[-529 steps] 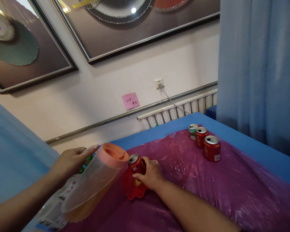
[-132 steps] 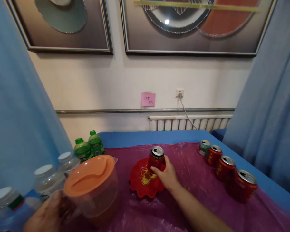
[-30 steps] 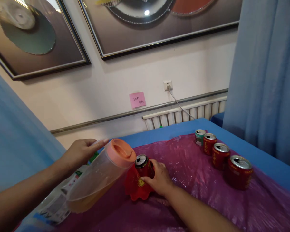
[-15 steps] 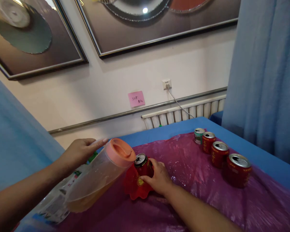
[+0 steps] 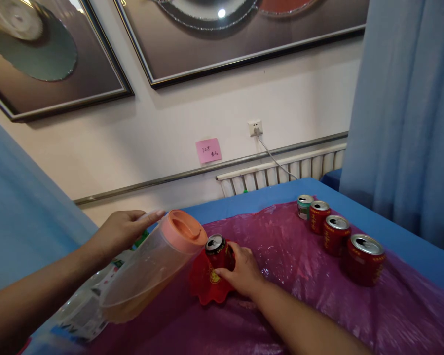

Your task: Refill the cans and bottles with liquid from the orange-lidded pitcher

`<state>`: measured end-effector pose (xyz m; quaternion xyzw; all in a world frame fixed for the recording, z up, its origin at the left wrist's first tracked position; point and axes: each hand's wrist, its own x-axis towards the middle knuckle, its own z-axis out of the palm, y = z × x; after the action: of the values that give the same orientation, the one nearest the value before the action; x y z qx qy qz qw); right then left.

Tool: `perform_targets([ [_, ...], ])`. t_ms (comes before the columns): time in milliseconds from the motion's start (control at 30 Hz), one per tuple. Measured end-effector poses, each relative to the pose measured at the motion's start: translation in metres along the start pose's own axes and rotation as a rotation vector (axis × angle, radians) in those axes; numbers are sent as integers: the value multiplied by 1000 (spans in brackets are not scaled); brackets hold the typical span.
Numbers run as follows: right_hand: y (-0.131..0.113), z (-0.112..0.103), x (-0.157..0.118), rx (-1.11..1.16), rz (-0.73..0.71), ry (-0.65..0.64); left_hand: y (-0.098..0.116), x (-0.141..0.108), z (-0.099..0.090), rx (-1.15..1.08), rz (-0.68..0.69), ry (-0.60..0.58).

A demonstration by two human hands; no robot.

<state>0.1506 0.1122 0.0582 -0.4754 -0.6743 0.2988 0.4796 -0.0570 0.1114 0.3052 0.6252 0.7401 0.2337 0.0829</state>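
Observation:
My left hand (image 5: 128,229) grips a clear plastic pitcher (image 5: 148,273) from its far side; the fingers behind it are partly hidden. The pitcher is tilted, its orange lid (image 5: 185,229) toward the right, and brownish liquid lies along its lower side. In my right hand (image 5: 244,268) is a red drink can (image 5: 221,257) with a black rim and an open top, leaning slightly left. The pitcher's spout comes right up to the can's top. A red scalloped dish (image 5: 205,291) lies under the can.
Several opened cans stand in a row on the right, including a red can (image 5: 363,261) in front and a green can (image 5: 304,208) at the back. Purple plastic sheeting (image 5: 299,315) covers the blue table (image 5: 281,193). Clear containers (image 5: 83,313) stand at the left, beside a blue curtain (image 5: 18,197).
Almost nothing differs. The view has shifted very slightly, while both hands, the tilted pitcher and the can keep the same positions.

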Motion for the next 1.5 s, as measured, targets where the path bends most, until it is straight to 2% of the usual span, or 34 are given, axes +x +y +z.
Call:
perform_targets([
  [1500,-3,-2,-2,25,4,-5,9,-7,-1,27,-19,8],
])
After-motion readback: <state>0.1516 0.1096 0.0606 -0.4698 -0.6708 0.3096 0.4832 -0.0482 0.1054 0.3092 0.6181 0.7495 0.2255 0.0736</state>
